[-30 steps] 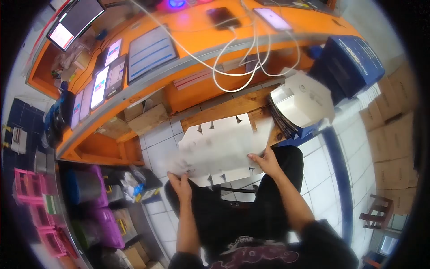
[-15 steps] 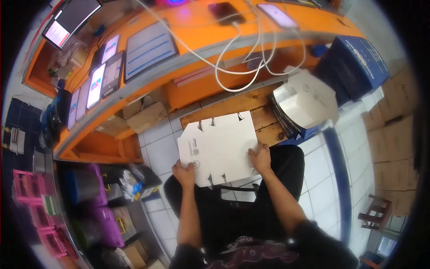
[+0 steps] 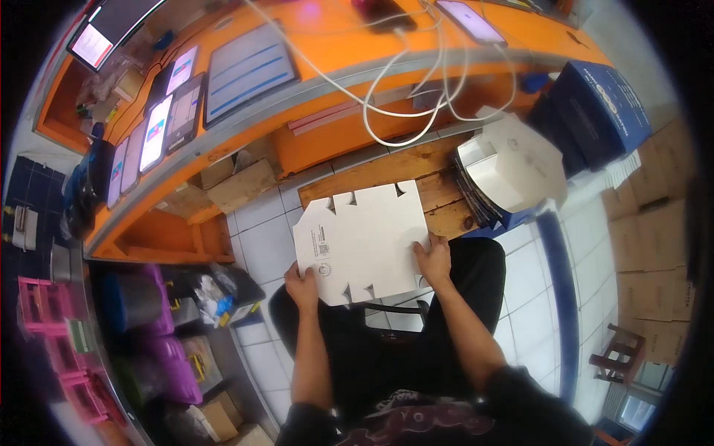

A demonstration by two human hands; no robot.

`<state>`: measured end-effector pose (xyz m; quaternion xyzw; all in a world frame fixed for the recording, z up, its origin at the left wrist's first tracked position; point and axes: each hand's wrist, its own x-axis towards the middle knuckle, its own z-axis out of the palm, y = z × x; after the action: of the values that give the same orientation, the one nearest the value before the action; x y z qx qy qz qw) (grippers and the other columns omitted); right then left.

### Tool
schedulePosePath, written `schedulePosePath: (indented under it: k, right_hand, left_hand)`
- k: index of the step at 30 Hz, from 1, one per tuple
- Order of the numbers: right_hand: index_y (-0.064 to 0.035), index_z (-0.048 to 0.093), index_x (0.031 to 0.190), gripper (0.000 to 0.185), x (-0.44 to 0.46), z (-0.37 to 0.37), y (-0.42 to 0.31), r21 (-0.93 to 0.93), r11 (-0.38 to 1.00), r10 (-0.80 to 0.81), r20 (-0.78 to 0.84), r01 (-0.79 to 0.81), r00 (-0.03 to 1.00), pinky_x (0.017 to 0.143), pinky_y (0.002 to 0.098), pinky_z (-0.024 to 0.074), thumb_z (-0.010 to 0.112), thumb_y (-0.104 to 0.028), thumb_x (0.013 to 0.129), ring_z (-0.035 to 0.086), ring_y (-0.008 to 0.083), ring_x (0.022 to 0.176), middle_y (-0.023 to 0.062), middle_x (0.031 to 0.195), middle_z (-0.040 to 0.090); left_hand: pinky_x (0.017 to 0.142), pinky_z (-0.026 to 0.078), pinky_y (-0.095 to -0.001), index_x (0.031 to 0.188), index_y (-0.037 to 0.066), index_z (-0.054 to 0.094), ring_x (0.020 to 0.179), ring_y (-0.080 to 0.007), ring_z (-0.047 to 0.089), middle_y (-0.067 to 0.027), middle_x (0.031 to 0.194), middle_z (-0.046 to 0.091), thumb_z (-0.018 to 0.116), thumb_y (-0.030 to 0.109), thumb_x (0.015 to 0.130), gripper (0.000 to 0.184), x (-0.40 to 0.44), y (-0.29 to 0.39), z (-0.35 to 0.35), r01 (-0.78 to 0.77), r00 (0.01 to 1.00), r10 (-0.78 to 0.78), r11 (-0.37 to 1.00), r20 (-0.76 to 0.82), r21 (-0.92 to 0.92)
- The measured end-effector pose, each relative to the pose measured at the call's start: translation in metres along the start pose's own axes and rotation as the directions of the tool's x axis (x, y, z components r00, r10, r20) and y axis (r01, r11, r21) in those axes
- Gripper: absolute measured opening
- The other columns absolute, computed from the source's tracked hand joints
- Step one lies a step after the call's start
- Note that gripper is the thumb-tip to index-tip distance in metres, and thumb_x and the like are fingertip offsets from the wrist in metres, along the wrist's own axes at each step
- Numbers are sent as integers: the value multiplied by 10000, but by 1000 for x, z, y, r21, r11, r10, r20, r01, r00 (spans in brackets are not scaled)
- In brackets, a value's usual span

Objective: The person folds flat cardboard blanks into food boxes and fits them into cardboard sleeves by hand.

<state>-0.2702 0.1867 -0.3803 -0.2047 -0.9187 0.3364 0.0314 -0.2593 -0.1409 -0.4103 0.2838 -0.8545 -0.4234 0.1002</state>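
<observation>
A flat white cardboard sheet point(image 3: 368, 241) with cut notches along its upper and lower edges lies across the lap. Small print and a round mark show near its left side. My left hand point(image 3: 301, 288) pinches the lower left edge, thumb on top. My right hand point(image 3: 433, 260) grips the right edge, also with the thumb on the upper face. Fingers beneath the sheet are hidden. Beyond the sheet is a low wooden bench point(image 3: 439, 204), with a stack of white folded card pieces point(image 3: 517, 163) on its right end.
An orange counter point(image 3: 320, 52) carries a tablet point(image 3: 249, 70), several phones and looping white cables point(image 3: 370, 111). A blue box point(image 3: 602, 115) stands at upper right, near stacked brown cartons point(image 3: 651, 260). Purple bins point(image 3: 178, 372) are at left; a small wooden stool point(image 3: 619, 357) is at right.
The sheet, blurred and tilted a second ago, now lies steadier with its print readable as marks. My right hand has shifted slightly up and left, and the left hand has moved up a little.
</observation>
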Motion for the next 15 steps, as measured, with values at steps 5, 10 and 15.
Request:
schedulePosePath:
  k: [5, 10, 15]
  right_hand:
    - [22, 646, 1248, 529, 0, 4, 4, 40, 999, 6, -18, -6, 1000, 952, 463, 497, 751, -283, 829, 605, 429, 1101, 271, 1149, 621]
    - [22, 651, 1236, 516, 0, 6, 7, 31, 999, -9, -53, 11, 999, 951, 464, 496, 749, -282, 831, 605, 429, 1103, 276, 1168, 617]
    - [27, 658, 1211, 497, 5, 8, 14, -6, 999, -48, -86, 47, 995, 896, 439, 520, 765, -262, 822, 640, 390, 1006, 235, 1065, 665]
  left_hand:
    - [916, 513, -419, 1202, -32, 673, 998, -329, 653, -206, 1141, 646, 700, 136, 819, 420, -1, -5, 2, 35, 999, -37, 993, -13, -117]
    - [892, 521, -400, 1188, -50, 671, 976, -305, 656, -195, 1132, 650, 702, 134, 834, 401, -1, -9, 5, 44, 998, -52, 985, -44, -168]
    - [867, 527, -371, 1235, -49, 636, 962, -270, 662, -175, 1138, 656, 709, 129, 863, 419, -2, 4, 2, 73, 996, -84, 975, -43, -211]
